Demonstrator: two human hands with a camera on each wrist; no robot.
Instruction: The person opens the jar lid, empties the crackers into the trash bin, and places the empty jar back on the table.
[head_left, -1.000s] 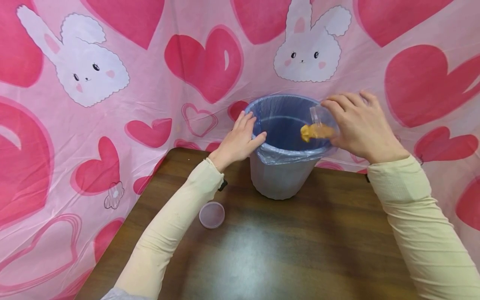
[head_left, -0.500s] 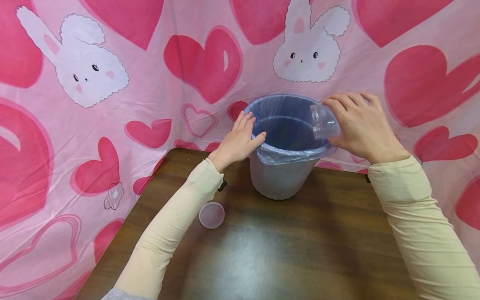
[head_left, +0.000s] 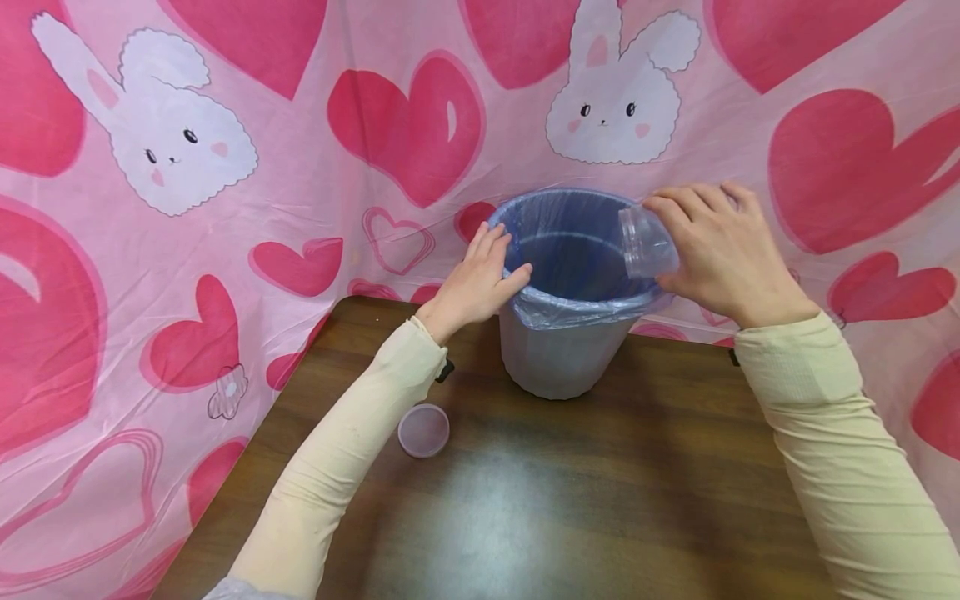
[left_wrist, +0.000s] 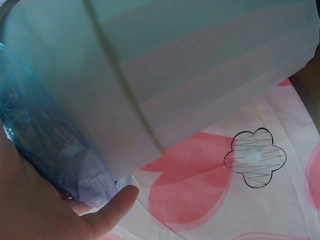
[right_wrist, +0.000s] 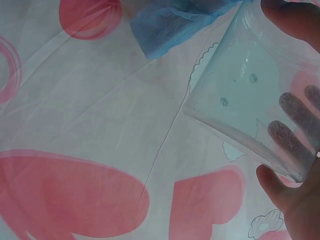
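Observation:
My right hand [head_left: 723, 254] grips a clear plastic jar [head_left: 647, 243], tipped on its side with its threaded mouth over the right part of the bin's opening. In the right wrist view, fingers show through the wall of the jar [right_wrist: 240, 85], and nothing is seen inside. A pale trash bin [head_left: 562, 354] with a blue plastic liner [head_left: 581, 308] folded over its rim stands upright on the table. On its left rim rests my left hand [head_left: 476, 279], fingers extended. In the left wrist view the thumb side lies against the liner [left_wrist: 60, 150].
A round translucent lid [head_left: 423, 431] lies flat on the dark wooden table [head_left: 585, 500], left of and nearer than the bin. Behind the bin and along the left hangs a pink cloth [head_left: 300, 167] with hearts and rabbits.
One second ago yellow-orange pieces were sliding out of the jar's mouth into the bin; by half a second ago they had left the jar. Both hands have hardly moved.

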